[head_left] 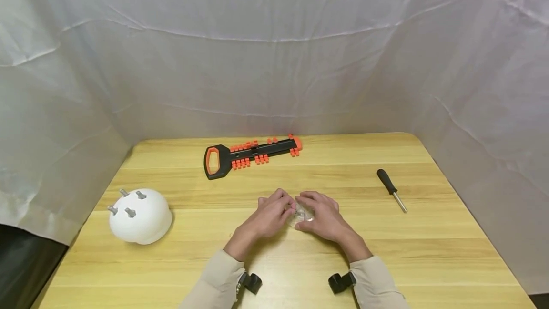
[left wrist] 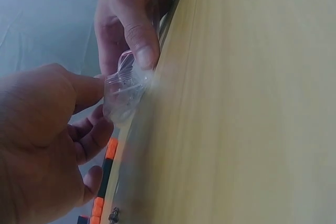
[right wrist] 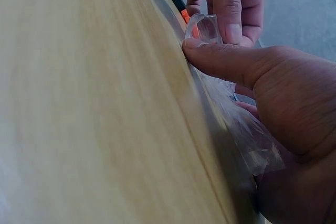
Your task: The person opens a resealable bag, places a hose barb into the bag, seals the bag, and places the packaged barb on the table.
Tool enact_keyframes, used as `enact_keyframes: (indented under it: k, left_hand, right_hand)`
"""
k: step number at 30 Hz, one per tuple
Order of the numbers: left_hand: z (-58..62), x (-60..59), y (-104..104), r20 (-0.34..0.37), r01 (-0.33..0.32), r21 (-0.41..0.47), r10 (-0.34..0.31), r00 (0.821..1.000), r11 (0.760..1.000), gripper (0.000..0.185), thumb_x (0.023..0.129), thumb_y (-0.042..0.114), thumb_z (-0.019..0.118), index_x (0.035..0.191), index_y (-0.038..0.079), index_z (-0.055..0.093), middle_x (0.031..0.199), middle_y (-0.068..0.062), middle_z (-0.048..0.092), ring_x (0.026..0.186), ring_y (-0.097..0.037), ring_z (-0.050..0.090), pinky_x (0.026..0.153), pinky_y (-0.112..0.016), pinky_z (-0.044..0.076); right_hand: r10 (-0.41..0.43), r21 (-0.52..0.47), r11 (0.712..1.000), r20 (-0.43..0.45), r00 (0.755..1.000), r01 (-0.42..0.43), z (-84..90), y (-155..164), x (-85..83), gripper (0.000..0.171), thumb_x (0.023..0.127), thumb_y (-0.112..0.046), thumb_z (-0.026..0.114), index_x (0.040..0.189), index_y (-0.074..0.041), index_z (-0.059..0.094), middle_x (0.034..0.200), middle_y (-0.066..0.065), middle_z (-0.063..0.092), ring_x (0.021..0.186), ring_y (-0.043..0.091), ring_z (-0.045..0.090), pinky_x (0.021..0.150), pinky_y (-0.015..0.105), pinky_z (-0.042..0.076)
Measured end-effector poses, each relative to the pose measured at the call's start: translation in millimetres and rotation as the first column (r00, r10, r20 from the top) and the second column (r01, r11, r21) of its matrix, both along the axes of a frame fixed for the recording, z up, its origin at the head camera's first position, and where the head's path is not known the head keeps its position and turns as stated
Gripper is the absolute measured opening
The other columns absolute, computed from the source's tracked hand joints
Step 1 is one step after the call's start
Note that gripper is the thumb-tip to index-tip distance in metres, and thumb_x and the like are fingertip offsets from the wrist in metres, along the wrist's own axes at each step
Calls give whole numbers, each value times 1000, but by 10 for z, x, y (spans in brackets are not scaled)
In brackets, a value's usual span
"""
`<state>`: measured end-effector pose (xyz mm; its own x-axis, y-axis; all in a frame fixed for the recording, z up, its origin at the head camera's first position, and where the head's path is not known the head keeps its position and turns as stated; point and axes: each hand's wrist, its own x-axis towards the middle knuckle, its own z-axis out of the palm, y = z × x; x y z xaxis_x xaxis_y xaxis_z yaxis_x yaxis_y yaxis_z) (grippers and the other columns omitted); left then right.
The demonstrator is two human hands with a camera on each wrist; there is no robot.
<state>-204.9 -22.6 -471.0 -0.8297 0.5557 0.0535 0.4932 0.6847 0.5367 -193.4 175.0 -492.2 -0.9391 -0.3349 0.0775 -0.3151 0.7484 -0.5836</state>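
Note:
A small clear plastic zip bag (head_left: 305,214) lies between both hands, low over the middle of the table. The left hand (head_left: 272,213) pinches one end of it between thumb and fingertips. At the other side, the right hand (head_left: 322,216) grips the bag with thumb and curled fingers. In the left wrist view the bag (left wrist: 123,98) is crumpled, with a thin red line along its mouth; its contents are too blurred to name. Loose film of the bag (right wrist: 247,135) trails under the right palm in the right wrist view.
A black and orange holder with a handle and rows of orange clips (head_left: 280,147) lies at the back. To the left, a white rounded body (head_left: 147,221) has several grey metal posts on top. A black-handled screwdriver (head_left: 387,182) lies right on the wooden table (head_left: 450,252). Pale sheeting surrounds it.

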Motion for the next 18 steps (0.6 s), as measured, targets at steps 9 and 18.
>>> enact_keyframes:
  k: [9, 18]
  left_hand:
    - [32, -12, -49, 54, -39, 54, 36, 998, 998, 15, 102, 28, 49, 108, 19, 60, 113, 5, 53, 94, -9, 55, 86, -36, 32]
    - [48, 29, -261, 64, -84, 135, 76, 995, 987, 17, 102, 27, 49, 113, 17, 57, 107, 6, 54, 95, -11, 56, 90, -40, 43]
  right_hand:
    - [3, 1, 1000, -9, 1000, -3, 16, -8, -3, 69, 74, -38, 82, 135, -16, 57, 142, 2, 51, 134, 29, 43, 106, 59, 24]
    - [-1, 20, 1000, -18, 1000, 2, 21, -5, 1, 69, 74, -38, 82, 134, -17, 58, 141, 2, 51, 133, 29, 44, 106, 59, 26]
